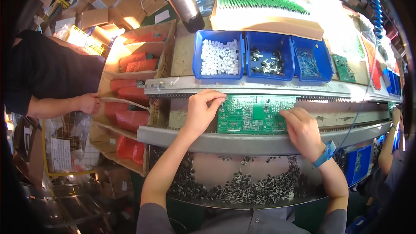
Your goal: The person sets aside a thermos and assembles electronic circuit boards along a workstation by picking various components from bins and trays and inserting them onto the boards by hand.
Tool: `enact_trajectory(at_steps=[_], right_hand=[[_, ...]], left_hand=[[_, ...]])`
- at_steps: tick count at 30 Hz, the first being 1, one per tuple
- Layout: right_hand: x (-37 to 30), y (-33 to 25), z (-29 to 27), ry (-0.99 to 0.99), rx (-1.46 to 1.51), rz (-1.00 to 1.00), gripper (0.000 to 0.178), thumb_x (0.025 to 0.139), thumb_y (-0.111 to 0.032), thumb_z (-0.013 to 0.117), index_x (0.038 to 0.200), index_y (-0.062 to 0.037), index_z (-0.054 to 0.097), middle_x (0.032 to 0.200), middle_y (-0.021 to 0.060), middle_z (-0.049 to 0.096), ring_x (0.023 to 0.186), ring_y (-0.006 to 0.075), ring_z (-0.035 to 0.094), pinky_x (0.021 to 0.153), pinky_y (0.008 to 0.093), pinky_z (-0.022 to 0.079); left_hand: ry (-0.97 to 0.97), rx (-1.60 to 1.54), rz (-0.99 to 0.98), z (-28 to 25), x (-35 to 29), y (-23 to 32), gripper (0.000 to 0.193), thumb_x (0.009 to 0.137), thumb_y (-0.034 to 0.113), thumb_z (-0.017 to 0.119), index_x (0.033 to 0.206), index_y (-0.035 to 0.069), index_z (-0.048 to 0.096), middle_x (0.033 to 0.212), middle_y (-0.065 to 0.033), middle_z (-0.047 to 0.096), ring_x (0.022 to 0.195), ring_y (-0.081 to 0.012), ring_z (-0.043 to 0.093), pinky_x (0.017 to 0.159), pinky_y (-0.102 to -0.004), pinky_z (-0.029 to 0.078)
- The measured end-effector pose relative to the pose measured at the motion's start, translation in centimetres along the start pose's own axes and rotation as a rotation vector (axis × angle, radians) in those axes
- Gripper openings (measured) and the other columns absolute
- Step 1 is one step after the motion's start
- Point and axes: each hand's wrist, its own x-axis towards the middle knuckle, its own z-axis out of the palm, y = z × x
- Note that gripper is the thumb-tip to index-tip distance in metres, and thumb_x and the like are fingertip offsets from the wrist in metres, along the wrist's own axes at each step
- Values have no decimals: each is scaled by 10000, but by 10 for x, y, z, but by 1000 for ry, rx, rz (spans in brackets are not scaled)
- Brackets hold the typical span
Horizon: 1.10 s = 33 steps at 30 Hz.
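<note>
A green circuit board (257,110) lies between two metal rails, with small holes and white markings over its face. At its upper left corner, my left hand (201,112) is closed, thumb and forefinger pinching the edge. My right hand (302,129) has a blue wrist strap (325,154) below it. Its fingers are bent and pressed together over the right part of the board; whatever they may hold is hidden. Nearest to me, below the front rail (208,142), a tray (212,175) holds many small black parts with metal legs.
Beyond the back rail (247,87) stand blue bins with white connectors (220,56), black parts (268,65) and thin wire-leaded parts (308,65). Behind are a steel flask (181,0) and a box of green-topped parts (264,24). Left, another person's hand (89,103) touches a carton with red packs (132,120).
</note>
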Motion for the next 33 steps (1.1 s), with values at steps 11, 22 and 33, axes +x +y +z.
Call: enact_trajectory(at_steps=[11,22,33], right_hand=[[2,3,-1,0,-32,-33,264,739,48,586,990,-20,632,841,118,611,782,300,588,664,386,494],[139,53,-30,345,17,-128,160,824,-42,598,974,-10,646,848,167,642,786,336,614,698,392,490],[229,86,6,360,19,5,136,794,-70,582,916,-30,627,801,167,593,793,357,592,723,421,481]], left_hand=[[-219,236,-51,-2,22,15,110,742,-33,647,846,-35,683,759,-111,668,676,-160,622,638,-277,490],[-368,375,-71,-13,35,38,184,742,-13,654,920,-52,680,783,-197,678,741,-238,677,688,-322,515],[154,219,423,-21,136,68,130,826,5,595,931,-13,671,816,-114,678,683,-166,628,660,-273,494]])
